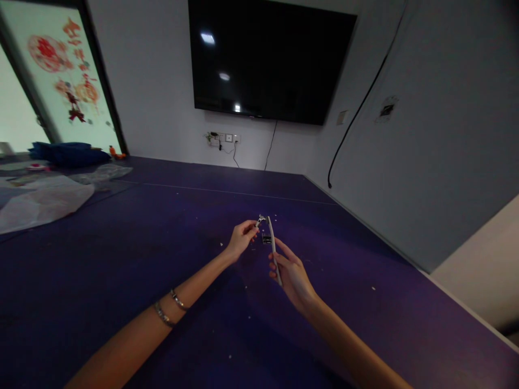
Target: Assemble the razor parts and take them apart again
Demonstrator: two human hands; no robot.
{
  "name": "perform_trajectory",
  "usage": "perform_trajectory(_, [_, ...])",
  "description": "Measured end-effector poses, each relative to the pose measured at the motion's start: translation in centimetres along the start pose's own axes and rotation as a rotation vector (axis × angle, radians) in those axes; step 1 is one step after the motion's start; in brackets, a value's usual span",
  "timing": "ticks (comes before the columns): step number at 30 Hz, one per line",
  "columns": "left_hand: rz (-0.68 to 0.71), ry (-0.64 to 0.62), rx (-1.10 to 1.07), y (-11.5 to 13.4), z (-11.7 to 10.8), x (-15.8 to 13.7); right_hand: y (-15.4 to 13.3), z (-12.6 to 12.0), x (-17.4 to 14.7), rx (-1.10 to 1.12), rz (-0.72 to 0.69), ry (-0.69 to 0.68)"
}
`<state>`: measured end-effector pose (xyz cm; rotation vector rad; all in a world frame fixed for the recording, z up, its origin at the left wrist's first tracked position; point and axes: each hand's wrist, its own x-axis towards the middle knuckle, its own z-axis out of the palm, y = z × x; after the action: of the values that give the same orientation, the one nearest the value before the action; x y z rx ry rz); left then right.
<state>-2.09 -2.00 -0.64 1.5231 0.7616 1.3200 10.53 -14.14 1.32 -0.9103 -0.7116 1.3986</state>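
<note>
My left hand [242, 237] is closed around a small shiny metal tool [260, 220] whose kind I cannot make out. The tool's head points toward the upper end of a thin, pale, slightly curved strip-like piece [272, 237]; I cannot tell if they touch. My right hand [292, 275] grips the lower part of this pale piece, holding it nearly upright and almost edge-on. Against its left side shows a small dark part with metallic bits [266, 239], between my two hands. Whether this part is attached to the pale piece is unclear.
Small white scraps [373, 288] dot the dark blue-purple floor [194, 335]. Translucent plastic sheeting [48, 202] and a dark blue bundle [71, 154] lie at the left. A black cable [359, 111] hangs down the right wall. A television [271, 59] is on the far wall above sockets [229, 138].
</note>
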Motion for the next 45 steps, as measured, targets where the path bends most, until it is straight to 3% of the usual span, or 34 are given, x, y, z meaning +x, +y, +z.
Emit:
perform_trajectory(5, [-0.018,-0.015,0.002,0.2,0.1,-0.2,-0.3,0.4,0.5,0.004,-0.033,0.035])
perform_trajectory(12, [-0.005,0.057,-0.04,0.3,0.2,-0.1,0.7,0.7,-0.3,-0.032,-0.047,0.037])
perform_trajectory(19, [-0.05,-0.04,-0.083,0.5,0.7,-0.5,0.4,0.6,0.1,-0.01,-0.082,0.053])
perform_trajectory(29, [-0.084,-0.039,-0.101,0.8,0.7,-0.8,0.9,0.6,-0.2,-0.01,-0.076,0.063])
perform_trajectory(38, [-0.039,0.035,-0.089,0.6,0.9,-0.9,2.0,1.6,-1.5,-0.003,-0.079,0.052])
perform_trajectory(45, [-0.021,-0.01,-0.077,0.7,1.3,-1.2,1.2,2.0,-0.6,-0.007,-0.144,0.093])
